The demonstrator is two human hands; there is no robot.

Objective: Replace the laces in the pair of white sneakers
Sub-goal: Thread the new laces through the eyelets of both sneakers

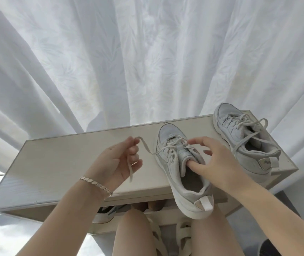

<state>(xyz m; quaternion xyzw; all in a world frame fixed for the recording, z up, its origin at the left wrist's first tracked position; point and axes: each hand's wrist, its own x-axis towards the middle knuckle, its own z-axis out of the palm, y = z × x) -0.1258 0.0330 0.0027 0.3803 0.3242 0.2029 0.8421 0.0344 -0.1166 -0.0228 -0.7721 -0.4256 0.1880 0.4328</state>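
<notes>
Lace (145,147) runs leftward from the eyelets of the near sneaker (190,193) into the left hand (118,161), which pinches it, the loose end hanging past the palm; a bracelet (96,183) circles that wrist. The right hand (219,161) grips this sneaker's tongue, thumb inside the opening, fingers over the lacing. The shoe lies mid cabinet top (64,159), heel overhanging the near edge. The far sneaker (239,130), laced, sits farther right, before a white curtain (147,61).
</notes>
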